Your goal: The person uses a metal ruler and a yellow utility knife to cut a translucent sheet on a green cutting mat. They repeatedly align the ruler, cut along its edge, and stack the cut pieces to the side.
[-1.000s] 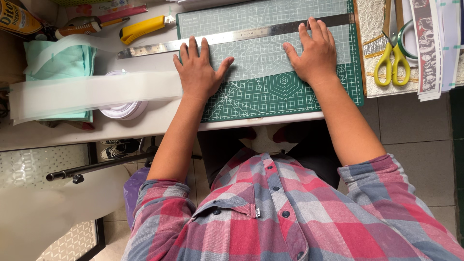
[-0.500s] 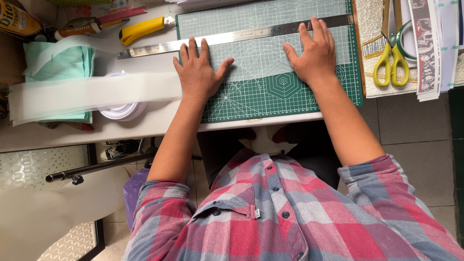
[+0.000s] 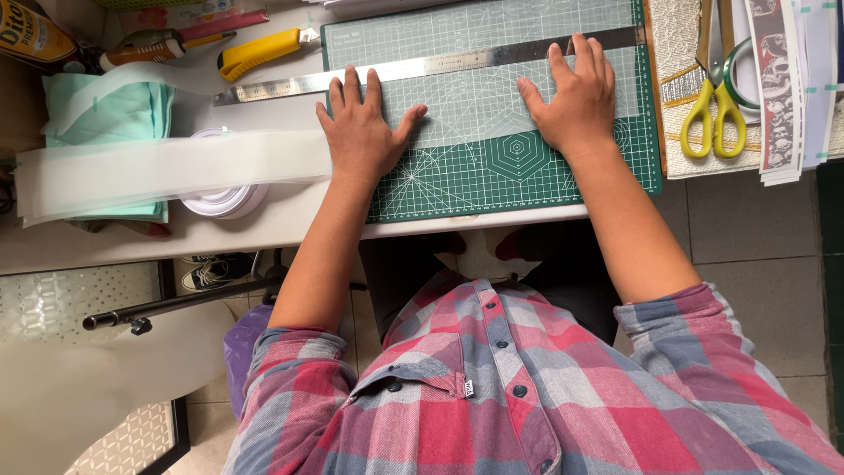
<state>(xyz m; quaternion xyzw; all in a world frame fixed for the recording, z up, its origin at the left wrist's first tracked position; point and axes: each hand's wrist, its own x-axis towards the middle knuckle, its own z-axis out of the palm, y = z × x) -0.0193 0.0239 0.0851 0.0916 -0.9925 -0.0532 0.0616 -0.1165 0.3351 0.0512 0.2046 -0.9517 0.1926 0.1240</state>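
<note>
Your left hand [image 3: 363, 132] and right hand [image 3: 576, 97] lie flat with open grip, fingers spread, pressing a translucent sheet [image 3: 475, 101] onto the green cutting mat [image 3: 527, 171] on the tabletop [image 3: 290, 220], just below the steel ruler [image 3: 422, 66]. Yellow scissors [image 3: 714, 105] rest right of the mat.

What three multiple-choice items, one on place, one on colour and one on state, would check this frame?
1. Where do the scissors lie?
A. on the cutting mat
B. beyond the mat's edge, past the right hand
C. on the floor

2. What colour is the utility knife?
A. yellow
B. red
C. blue

3. How do the left hand and right hand rest?
A. clenched into fists
B. gripping the ruler
C. flat, fingers spread, on the translucent sheet

Key: 1 B, they sit on patterned cloth off the cutting mat. 2 A, its body is yellow. 3 C, both palms press down just below the metal ruler.
</note>
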